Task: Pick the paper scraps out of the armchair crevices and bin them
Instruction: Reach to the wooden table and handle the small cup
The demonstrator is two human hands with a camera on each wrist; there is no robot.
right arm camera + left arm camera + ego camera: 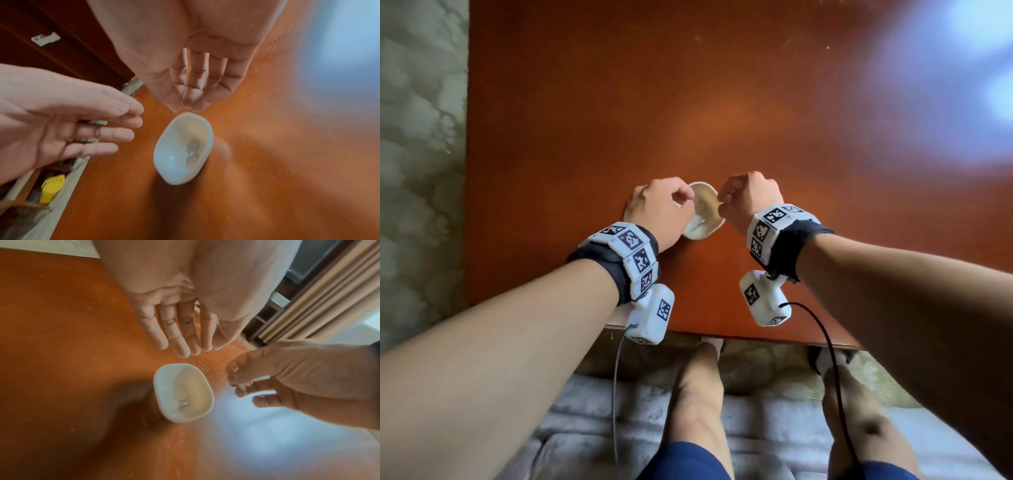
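White ceramic dish (703, 210) sits on the bench (585, 120) between my hands. Left hand (654, 209) is spread; right hand (751, 198) has fingertips pressed together, pinching nothing I can tell. I see no armchair, scraps or bin, so the task looks not begun.

Small white oval dish (703, 210), upright on orange-brown tabletop (585, 120); paper scraps not discernible.

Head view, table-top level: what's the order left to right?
left hand → white dish → right hand, all over the orange-brown table.
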